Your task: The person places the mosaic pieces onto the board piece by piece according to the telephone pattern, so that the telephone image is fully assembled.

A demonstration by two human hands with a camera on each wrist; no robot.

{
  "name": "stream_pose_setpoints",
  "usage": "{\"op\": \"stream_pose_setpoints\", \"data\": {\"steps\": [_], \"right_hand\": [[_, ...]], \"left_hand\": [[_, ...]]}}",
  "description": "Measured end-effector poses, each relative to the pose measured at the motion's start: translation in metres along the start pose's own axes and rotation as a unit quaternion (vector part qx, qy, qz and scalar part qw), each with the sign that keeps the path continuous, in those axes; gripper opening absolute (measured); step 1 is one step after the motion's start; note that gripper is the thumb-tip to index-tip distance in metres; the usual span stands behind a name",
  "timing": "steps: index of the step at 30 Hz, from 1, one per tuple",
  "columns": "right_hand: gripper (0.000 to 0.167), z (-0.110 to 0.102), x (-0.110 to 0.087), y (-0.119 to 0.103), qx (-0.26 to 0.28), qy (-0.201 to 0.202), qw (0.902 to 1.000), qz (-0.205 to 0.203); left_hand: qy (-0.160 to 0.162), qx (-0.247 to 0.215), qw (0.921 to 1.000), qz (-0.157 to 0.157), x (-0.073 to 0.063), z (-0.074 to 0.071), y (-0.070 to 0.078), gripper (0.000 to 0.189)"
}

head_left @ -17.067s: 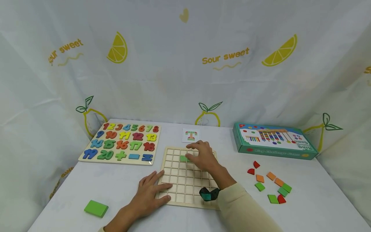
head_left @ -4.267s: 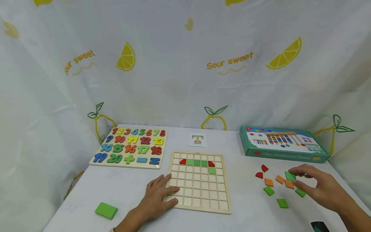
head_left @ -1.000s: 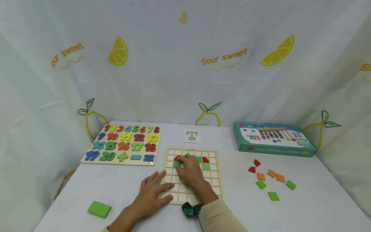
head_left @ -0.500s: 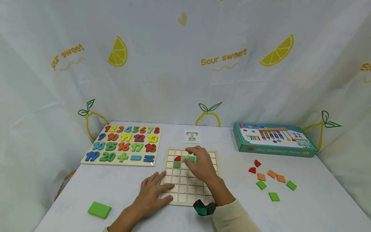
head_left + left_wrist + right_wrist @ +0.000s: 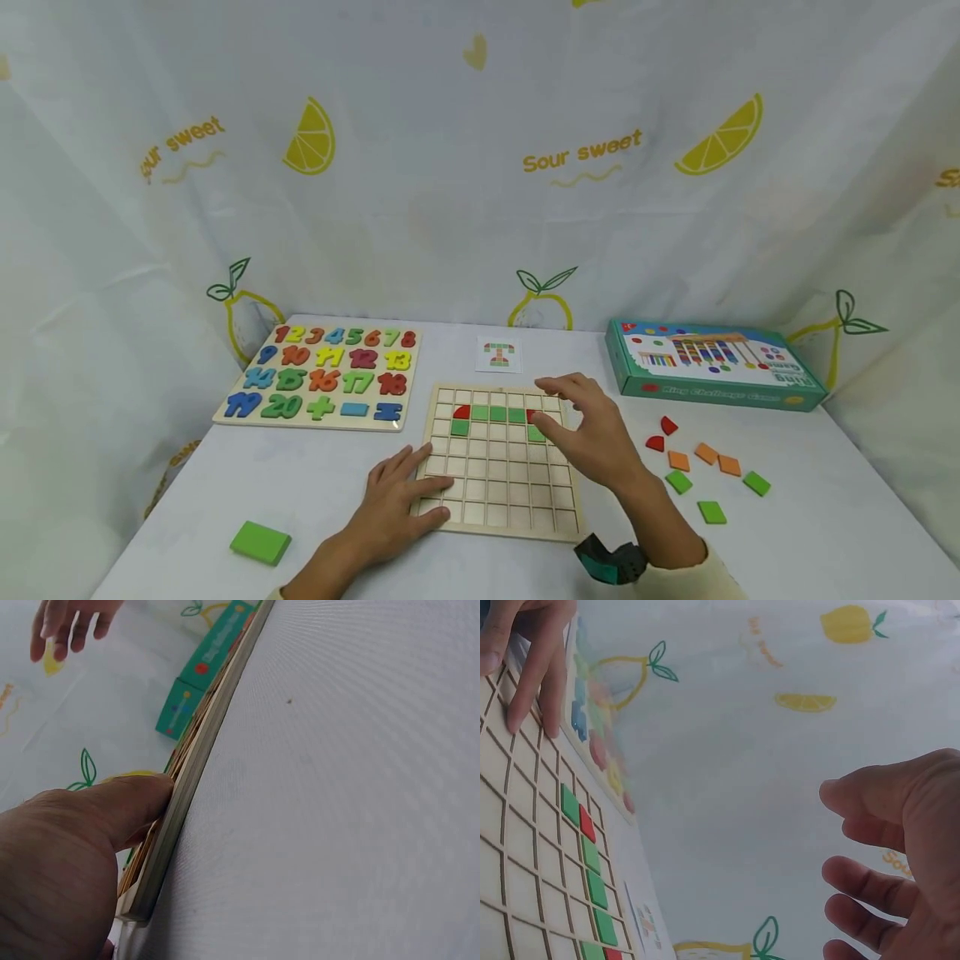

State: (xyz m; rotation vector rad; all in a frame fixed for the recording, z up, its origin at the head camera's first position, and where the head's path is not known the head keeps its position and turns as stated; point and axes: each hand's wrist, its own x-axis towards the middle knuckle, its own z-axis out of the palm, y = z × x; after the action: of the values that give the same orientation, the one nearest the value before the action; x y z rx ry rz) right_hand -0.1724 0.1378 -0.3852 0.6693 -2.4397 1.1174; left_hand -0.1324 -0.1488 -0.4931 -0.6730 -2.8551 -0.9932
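Observation:
A wooden grid board [image 5: 495,483] lies in the middle of the table. Across one of its upper rows run a red quarter-round tile [image 5: 462,412], several green square tiles [image 5: 497,414] and a second red tile at the right end. One green tile [image 5: 459,428] sits below the left red one, another below the right. My left hand [image 5: 390,508] rests on the board's left edge, fingers spread; in the left wrist view its thumb [image 5: 142,799] touches the rim. Above the board's right side is my right hand [image 5: 592,429], holding nothing, thumb and fingers apart.
Loose red, orange and green tiles [image 5: 678,461] lie right of the board. A pattern card [image 5: 498,355] is behind it. A number puzzle [image 5: 318,375] stands back left, a game box [image 5: 716,367] back right, and a green block [image 5: 260,542] front left.
Since the earliest frame, red and green tiles have been added to the board, lately the lower left green one. My right hand has moved right from there; my left hand stays on the edge.

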Motion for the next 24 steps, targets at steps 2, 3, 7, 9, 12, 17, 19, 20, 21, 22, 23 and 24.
{"op": "stream_pose_setpoints", "data": {"steps": [2,3,7,9,12,17,19,20,21,22,23,24], "right_hand": [[0.041,-0.009,-0.005,0.001,-0.008,0.001,0.9999,-0.008],[0.042,-0.014,-0.008,0.002,-0.011,0.003,0.9999,-0.012],[0.047,-0.033,-0.021,0.012,-0.036,0.015,0.9988,-0.029],[0.052,-0.043,-0.029,0.02,-0.051,0.023,0.9979,-0.031],[0.057,-0.059,-0.04,0.033,-0.071,0.03,0.9969,-0.016],[0.061,-0.078,-0.052,0.049,-0.083,0.022,0.9962,0.013],[0.062,-0.085,-0.056,0.055,-0.087,0.016,0.9959,0.022],[0.063,-0.088,-0.057,0.058,-0.088,0.013,0.9957,0.029],[0.064,-0.092,-0.059,0.061,-0.09,0.01,0.9952,0.036],[0.064,-0.095,-0.061,0.065,-0.094,0.008,0.9946,0.044],[0.064,-0.098,-0.063,0.069,-0.098,0.007,0.9939,0.05],[0.064,-0.101,-0.065,0.073,-0.104,0.007,0.9928,0.058]], "left_hand": [[-0.001,0.002,1.0,-0.002,-0.001,0.0,-0.001,0.038],[-0.001,0.002,1.0,-0.002,-0.001,0.0,-0.001,0.039],[-0.003,0.004,1.0,-0.002,0.0,0.001,-0.002,0.04],[-0.003,0.006,1.0,0.0,0.0,0.001,-0.002,0.04],[-0.006,0.006,1.0,0.001,0.001,0.002,-0.002,0.04],[-0.011,0.009,0.9999,-0.005,0.001,0.002,-0.002,0.04],[-0.012,0.008,0.9999,-0.005,0.001,0.001,-0.002,0.04],[-0.012,0.007,0.9999,-0.005,0.001,0.001,-0.002,0.04],[-0.012,0.006,0.9999,-0.004,0.001,0.001,-0.003,0.04],[-0.012,0.005,0.9999,-0.004,0.001,0.001,-0.003,0.04],[-0.012,0.004,0.9999,-0.004,0.001,0.001,-0.003,0.04],[-0.011,0.005,0.9999,-0.005,0.001,0.001,-0.003,0.04]]}}
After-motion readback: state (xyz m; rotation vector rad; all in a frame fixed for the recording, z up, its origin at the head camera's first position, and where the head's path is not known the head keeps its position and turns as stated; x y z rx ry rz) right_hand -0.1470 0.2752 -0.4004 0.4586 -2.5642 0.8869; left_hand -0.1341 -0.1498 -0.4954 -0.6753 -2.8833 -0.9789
